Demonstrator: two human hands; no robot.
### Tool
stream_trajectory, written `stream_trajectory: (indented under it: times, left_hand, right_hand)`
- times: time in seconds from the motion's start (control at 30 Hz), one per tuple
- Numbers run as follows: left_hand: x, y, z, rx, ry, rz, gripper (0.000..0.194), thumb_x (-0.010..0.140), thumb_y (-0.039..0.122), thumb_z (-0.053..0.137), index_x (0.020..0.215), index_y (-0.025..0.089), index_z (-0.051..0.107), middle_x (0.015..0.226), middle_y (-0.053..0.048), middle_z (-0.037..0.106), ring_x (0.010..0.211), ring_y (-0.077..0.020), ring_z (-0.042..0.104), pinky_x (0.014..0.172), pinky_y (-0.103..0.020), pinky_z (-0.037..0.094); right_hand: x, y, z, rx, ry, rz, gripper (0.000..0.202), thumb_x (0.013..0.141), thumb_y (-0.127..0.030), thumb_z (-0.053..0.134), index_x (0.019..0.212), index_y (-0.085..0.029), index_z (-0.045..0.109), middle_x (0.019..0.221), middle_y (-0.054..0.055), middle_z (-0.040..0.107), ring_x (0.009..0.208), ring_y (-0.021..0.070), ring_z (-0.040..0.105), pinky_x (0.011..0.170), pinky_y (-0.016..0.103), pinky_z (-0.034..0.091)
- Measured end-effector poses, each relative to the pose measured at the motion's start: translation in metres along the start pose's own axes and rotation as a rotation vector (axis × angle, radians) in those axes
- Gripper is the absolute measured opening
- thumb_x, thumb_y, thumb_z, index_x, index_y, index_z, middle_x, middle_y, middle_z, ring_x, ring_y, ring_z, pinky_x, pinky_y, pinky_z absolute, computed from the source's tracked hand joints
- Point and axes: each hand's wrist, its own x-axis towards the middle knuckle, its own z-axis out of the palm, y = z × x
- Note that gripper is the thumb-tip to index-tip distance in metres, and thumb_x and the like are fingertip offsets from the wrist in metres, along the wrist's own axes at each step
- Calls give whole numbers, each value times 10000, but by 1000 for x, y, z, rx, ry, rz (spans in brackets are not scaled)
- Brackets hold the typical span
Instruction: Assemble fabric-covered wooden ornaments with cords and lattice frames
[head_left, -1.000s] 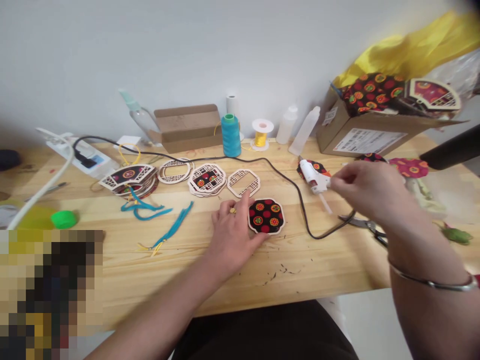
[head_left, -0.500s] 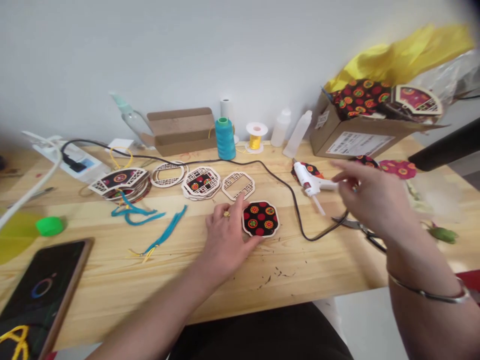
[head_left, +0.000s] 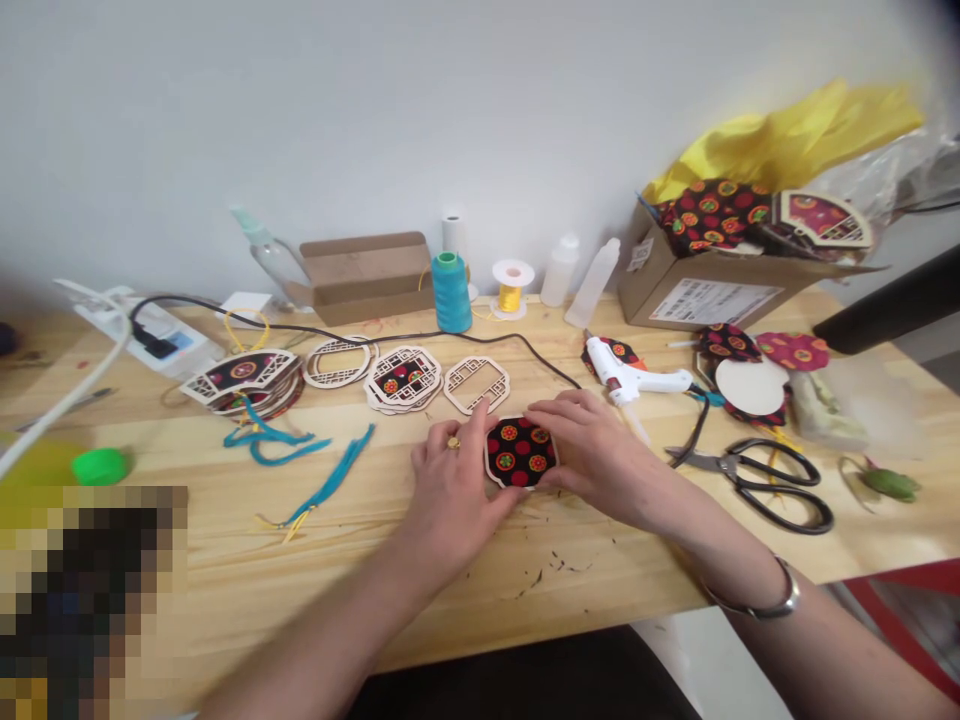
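Note:
A dark fabric panel with red and orange flowers in a pale wooden frame (head_left: 520, 452) lies on the wooden table, between my two hands. My left hand (head_left: 455, 475) grips its left edge, with the thumb at the lower edge and the fingers along the side. On the right edge, my right hand (head_left: 592, 450) closes its fingers and thumb round the panel. Just behind it lies an openwork wooden frame (head_left: 477, 386). A white glue gun (head_left: 634, 380) rests behind my right hand.
Black-handled scissors (head_left: 772, 485) lie at the right. A cardboard box (head_left: 697, 290) with fabric stands behind them. Stacked frames (head_left: 403, 378), a teal thread cone (head_left: 451, 295) and white bottles (head_left: 561, 272) are at the back. A black cord crosses the table; teal tassels (head_left: 337, 475) lie left.
My right hand has come from beside the glue gun, left and down to the panel's right edge. The scissors are now uncovered. My left hand stays at the panel.

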Motion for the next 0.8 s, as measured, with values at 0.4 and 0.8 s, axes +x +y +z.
stream_trajectory:
  times: [0.4, 0.8]
  left_hand:
    - [0, 0, -2, -15, -8, -6, 848, 740, 389, 686, 1420, 256, 197, 1316, -50, 567, 1144, -307, 387, 929, -464, 279]
    - [-1, 3, -6, -68, -50, -50, 842, 717, 350, 704, 1408, 250, 234, 1365, -54, 518, 1197, -305, 346, 996, -479, 239]
  right_hand:
    - [0, 4, 3, 140, -55, 21, 602, 732, -117, 697, 1292, -205, 494, 1204, 70, 592, 1126, 245, 416, 974, 420, 413]
    - [0, 2, 3, 152, -64, 49, 613, 713, -115, 690, 1283, -223, 491, 1160, 79, 606, 1116, 260, 440, 946, 450, 418]
